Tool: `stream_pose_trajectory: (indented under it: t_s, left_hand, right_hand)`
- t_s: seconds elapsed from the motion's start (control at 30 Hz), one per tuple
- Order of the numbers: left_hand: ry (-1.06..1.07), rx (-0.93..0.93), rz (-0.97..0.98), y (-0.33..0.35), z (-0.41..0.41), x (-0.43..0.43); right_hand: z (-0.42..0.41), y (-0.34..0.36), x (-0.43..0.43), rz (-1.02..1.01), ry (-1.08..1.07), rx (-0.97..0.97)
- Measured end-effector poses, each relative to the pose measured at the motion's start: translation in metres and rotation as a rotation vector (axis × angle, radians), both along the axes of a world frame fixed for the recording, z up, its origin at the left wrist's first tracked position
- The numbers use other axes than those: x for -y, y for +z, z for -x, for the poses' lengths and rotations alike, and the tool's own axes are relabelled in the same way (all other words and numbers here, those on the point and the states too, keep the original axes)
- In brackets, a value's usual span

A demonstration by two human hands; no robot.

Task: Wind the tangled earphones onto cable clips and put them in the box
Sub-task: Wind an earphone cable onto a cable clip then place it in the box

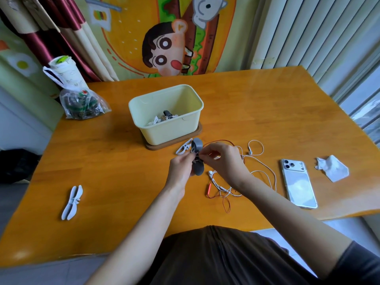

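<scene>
Head view: L hand (181,163) grips grey clip (197,161), R hand (223,161) pinches earphones (250,151) cord at clip's waist. Rest of tangle, white + red, lies on table (267,112) at 4 o'clock of hands. Box (166,128) at 12, wound clips inside. Spare white clip (72,202) at 8; phone (298,182) at 3.

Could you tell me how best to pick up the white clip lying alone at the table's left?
Probably pinch the white clip across its narrow middle, coming from above: it lies flat on the table, and its ends flare wide.
</scene>
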State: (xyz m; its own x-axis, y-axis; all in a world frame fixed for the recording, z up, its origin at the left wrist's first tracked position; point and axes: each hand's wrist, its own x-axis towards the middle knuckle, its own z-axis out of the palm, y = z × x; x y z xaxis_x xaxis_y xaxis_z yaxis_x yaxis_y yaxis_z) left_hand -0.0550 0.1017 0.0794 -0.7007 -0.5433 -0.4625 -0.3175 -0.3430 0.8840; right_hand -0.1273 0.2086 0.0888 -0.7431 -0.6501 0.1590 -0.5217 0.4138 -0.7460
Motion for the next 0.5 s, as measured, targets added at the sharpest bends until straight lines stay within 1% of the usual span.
stream_pose_trajectory:
  t_s: [0.13,0.33,0.5]
  left_hand:
    - [0.052,-0.037,-0.067,-0.0008,0.0011,-0.0003]
    - [0.006,-0.100,-0.022,-0.0030,0.0000,-0.0025]
    - [0.002,-0.126,0.011,-0.0049,-0.0011,-0.0019]
  right_hand:
    - [0.0005,-0.0020,0.0019,0.034,-0.032,0.068]
    - [0.0027,-0.0023,0.0026,0.055,-0.078,0.061]
    - [0.0017,0.0013,0.0025,0.108,-0.101,0.152]
